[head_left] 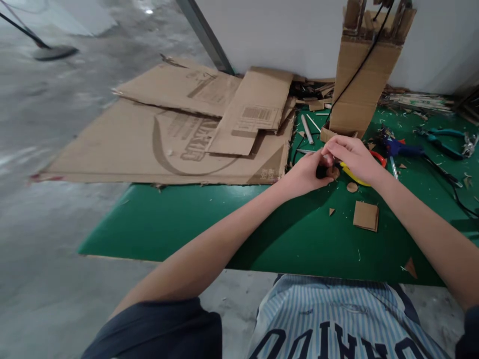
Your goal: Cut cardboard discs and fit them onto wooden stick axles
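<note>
My left hand point(307, 175) and my right hand point(351, 155) meet over the green table, their fingers closed and fingertips together. Whatever lies between the fingertips is too small and hidden to make out. A small round cardboard disc point(333, 172) shows just by my left thumb; whether the thumb touches it I cannot tell. Scissors point(354, 175) with yellow and red handles lie partly hidden under my right hand. Closer to me are a second cardboard disc point(352, 187) and a small stack of cardboard squares point(365, 215).
Large cardboard sheets point(179, 134) cover the table's left side. A tall cardboard structure point(364, 80) with a black cord stands behind my hands. A blue glue gun point(400, 147) and teal-handled pliers point(441, 142) lie at right. Cardboard scraps point(410, 268) are scattered about the green table point(179, 219).
</note>
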Tool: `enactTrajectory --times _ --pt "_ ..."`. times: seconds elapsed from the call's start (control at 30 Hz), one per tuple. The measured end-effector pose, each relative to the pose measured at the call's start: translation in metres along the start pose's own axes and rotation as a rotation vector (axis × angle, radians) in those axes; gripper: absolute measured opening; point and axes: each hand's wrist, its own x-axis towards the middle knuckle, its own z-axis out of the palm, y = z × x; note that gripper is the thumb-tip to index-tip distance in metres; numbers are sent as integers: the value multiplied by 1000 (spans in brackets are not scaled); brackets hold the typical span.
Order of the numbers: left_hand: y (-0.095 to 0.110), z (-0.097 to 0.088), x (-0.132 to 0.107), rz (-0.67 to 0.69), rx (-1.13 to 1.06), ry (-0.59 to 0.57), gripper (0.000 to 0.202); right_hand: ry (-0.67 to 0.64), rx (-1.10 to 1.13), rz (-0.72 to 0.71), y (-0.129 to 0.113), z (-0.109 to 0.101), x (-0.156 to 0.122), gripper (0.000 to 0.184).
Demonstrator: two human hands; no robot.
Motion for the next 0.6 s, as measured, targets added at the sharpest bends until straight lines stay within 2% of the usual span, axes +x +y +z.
enactTrajectory --times 0.17,0.27,0.4,0.6 --pt "3 -1 1 30 -44 -22 21 153 134 84 13 22 4 74" --pt "4 0 0 -30 -46 -9 23 229 212 83 18 28 4 71" --pt "6 7 -1 -92 73 20 36 336 371 50 23 30 5 66" --pt "7 15 -1 -109 103 37 22 358 513 15 24 33 7 61"
